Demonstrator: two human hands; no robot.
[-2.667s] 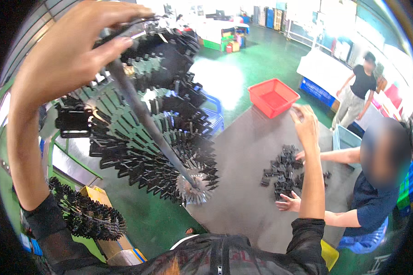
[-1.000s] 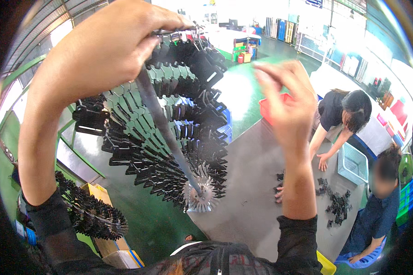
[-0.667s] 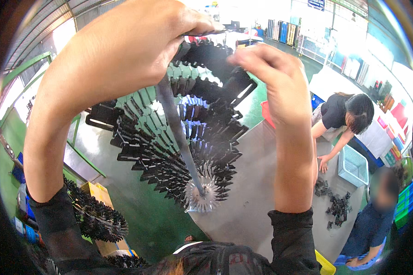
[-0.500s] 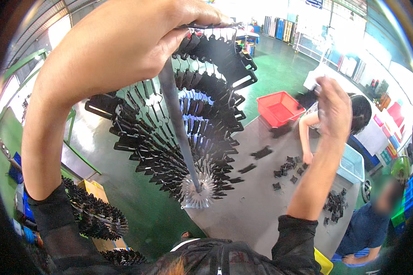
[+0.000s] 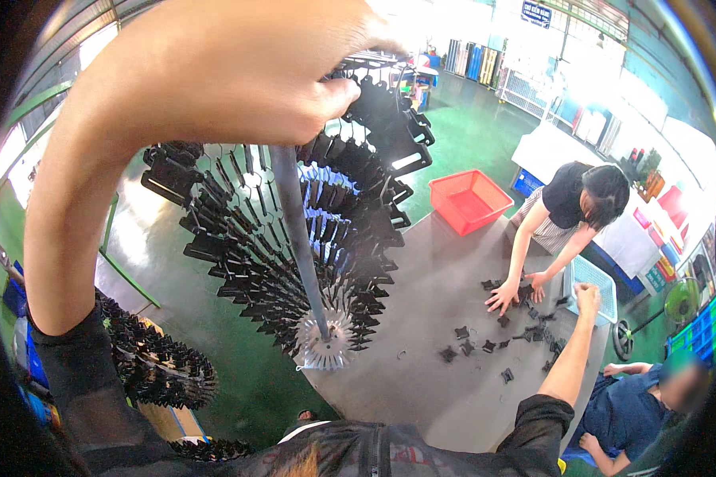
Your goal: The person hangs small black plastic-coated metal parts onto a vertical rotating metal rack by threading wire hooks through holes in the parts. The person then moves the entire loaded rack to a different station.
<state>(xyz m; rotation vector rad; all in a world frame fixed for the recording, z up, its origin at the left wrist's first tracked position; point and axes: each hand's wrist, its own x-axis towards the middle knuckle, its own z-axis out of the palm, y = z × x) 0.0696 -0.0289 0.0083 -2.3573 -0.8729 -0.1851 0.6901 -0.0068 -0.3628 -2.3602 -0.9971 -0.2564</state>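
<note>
A tall rack with a grey central pole (image 5: pixel 298 222) stands before me, ringed by tiers of black flat parts (image 5: pixel 239 238) on wire hooks. My left hand (image 5: pixel 294 71) reaches across its top, thumb and fingers closed around the upper edge; its fingertips are partly lost in glare. Out to the right, my right hand (image 5: pixel 587 298) is closed in front of the light blue basket (image 5: pixel 603 288). A small dark, blurred piece shows beside its fingers, and I cannot make out whether I hold it. Loose small black parts (image 5: pixel 507 375) lie scattered on the grey table (image 5: pixel 422 397).
A red basket (image 5: pixel 469 199) sits at the table's far edge. Across the table, a co-worker (image 5: pixel 565 199) has both hands among the black parts. Another person in navy (image 5: pixel 624 409) is at the lower right. A second loaded rack (image 5: pixel 163 358) stands lower left.
My right hand has dropped from raised and open to closed by the light blue basket. Dark blurred pieces beside the rack are gone from there. The co-worker now has both hands on the parts.
</note>
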